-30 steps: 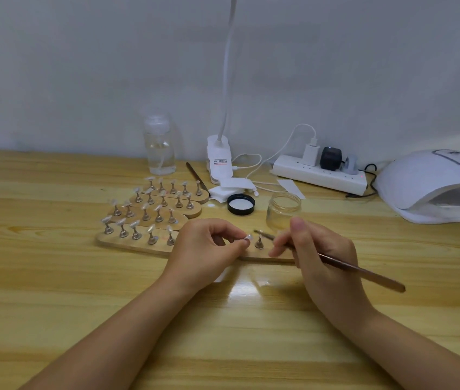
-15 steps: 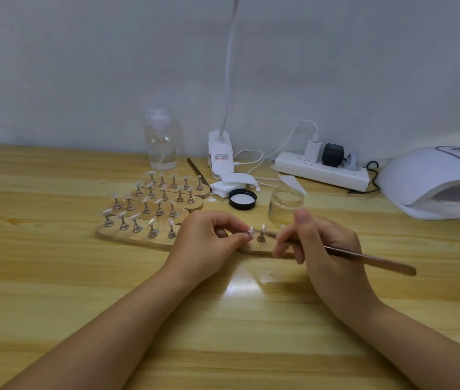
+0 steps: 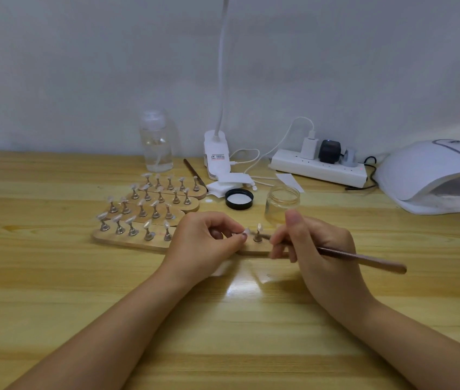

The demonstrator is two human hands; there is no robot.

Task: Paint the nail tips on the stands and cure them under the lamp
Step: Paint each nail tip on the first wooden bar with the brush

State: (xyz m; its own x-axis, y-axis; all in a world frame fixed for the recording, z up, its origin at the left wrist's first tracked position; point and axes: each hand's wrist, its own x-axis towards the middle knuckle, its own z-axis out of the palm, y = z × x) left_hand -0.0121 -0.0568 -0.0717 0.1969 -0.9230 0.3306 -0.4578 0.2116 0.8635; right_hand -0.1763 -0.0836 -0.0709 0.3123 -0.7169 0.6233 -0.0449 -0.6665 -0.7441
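My left hand (image 3: 204,243) pinches a small stand with a pale nail tip (image 3: 246,231) over a wooden strip (image 3: 254,249). A second nail tip on a metal stand (image 3: 258,235) rises right beside it. My right hand (image 3: 316,249) grips a thin brown brush (image 3: 364,259); its bristle end points left at those nail tips, handle trailing right. Several wooden strips with nail tips on stands (image 3: 150,212) lie to the left. The white curing lamp (image 3: 434,175) sits at the far right, its display lit.
An open glass jar (image 3: 281,202) stands just behind my right hand, its black lid (image 3: 239,199) to the left. Behind are a clear pump bottle (image 3: 156,142), a clip lamp (image 3: 216,156), a power strip (image 3: 318,167) with cables, and another brush (image 3: 193,172).
My right hand has shifted slightly up and left, bringing the brush tip closer to the nail tips. My left hand keeps its pinch in about the same place.
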